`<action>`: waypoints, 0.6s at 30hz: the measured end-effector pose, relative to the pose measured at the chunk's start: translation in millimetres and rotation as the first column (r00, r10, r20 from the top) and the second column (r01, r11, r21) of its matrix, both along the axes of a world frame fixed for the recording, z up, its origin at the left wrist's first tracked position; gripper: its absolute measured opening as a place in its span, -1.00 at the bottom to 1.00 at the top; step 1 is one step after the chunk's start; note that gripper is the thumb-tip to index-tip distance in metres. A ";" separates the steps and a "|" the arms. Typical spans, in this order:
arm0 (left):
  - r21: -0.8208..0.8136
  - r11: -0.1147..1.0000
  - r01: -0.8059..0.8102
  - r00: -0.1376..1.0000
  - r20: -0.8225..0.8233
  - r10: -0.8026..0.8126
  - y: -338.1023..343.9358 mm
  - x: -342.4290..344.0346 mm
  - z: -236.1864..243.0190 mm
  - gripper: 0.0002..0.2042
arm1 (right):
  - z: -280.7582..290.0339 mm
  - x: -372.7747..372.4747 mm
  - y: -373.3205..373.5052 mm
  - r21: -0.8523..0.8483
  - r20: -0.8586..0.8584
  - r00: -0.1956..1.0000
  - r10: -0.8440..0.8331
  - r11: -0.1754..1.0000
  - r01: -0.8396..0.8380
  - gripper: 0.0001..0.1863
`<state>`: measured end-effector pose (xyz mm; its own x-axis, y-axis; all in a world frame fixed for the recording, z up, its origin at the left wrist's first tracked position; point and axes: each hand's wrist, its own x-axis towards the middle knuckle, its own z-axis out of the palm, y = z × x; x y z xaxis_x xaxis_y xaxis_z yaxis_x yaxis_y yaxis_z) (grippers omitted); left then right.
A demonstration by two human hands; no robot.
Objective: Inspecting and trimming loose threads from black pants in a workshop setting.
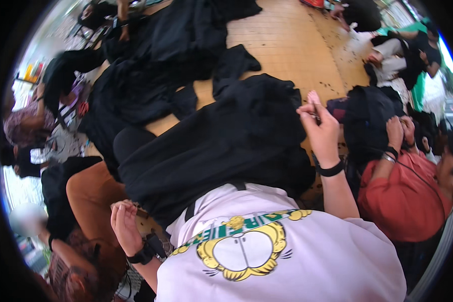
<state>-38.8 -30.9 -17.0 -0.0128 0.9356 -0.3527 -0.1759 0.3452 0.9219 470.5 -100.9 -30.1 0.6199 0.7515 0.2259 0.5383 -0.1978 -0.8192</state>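
Observation:
Black cloth [221, 136] lies spread over my lap and reaches out onto the floor in front of me. To the right of it, my right hand [319, 132] is raised with thumb and fingers pinched together; what they grip, if anything, is too small to make out. My left hand [127, 229] is up at the left, beside the cloth's near left edge, its fingers curled closed. Whatever those fingers hold is hidden or too fine to see. Neither hand touches the cloth. A dark band sits on each wrist.
More black cloth [161, 45] covers the floor ahead and to the left. Small dark scraps [332, 85] are scattered on the tan floor [277, 40]. Close on my right sits a person in a red top [402, 196], hands on dark fabric [372, 121]. Other people sit at the left and far right.

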 end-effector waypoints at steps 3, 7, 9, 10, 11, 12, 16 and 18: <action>-0.005 0.990 0.142 0.990 0.005 -0.142 9.2 33.6 0.4 -0.89 | 4.0 -1.6 -10.9 -0.043 -0.131 0.990 -0.058 0.998 0.053 -0.92; 0.012 0.903 0.429 0.903 -0.047 -0.428 22.2 95.0 21.5 -0.87 | 1.2 3.9 -33.2 -0.105 -0.113 0.988 -0.101 0.990 0.089 -0.88; 0.004 0.874 0.486 0.873 -0.036 -0.486 27.7 127.3 26.4 -0.86 | -7.1 12.2 -45.0 -0.175 -0.177 0.976 -0.129 0.980 0.098 -0.82; 0.024 0.820 0.572 0.820 -0.026 -0.572 31.9 141.0 27.1 -0.86 | -8.8 12.6 -48.0 -0.177 -0.283 0.950 -0.132 0.981 0.083 -0.75; 0.046 0.761 0.647 0.762 -0.017 -0.647 35.5 154.0 26.9 -0.85 | -6.6 8.6 -47.6 -0.185 -0.294 0.945 -0.143 0.979 0.090 -0.75; 0.033 0.756 0.654 0.756 -0.021 -0.654 37.9 168.4 26.8 -0.85 | -1.5 3.3 -44.5 -0.171 -0.462 0.879 -0.116 0.984 0.040 -0.73; -0.063 0.435 0.898 0.439 0.051 -0.897 46.3 226.3 21.4 -0.83 | 1.4 -6.0 -41.6 -0.137 -0.803 0.592 -0.067 0.988 -0.075 -0.68; -0.106 0.368 0.924 0.374 0.042 -0.927 42.5 250.0 23.9 -0.80 | 11.2 -13.4 -41.3 -0.085 -0.847 0.530 -0.043 0.995 -0.057 -0.69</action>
<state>211.2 11.6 6.9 0.8306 0.3282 -0.4499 0.3290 0.3625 0.8720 457.1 -142.2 -19.0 0.4770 0.7421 -0.4709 -0.3970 -0.2960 -0.8688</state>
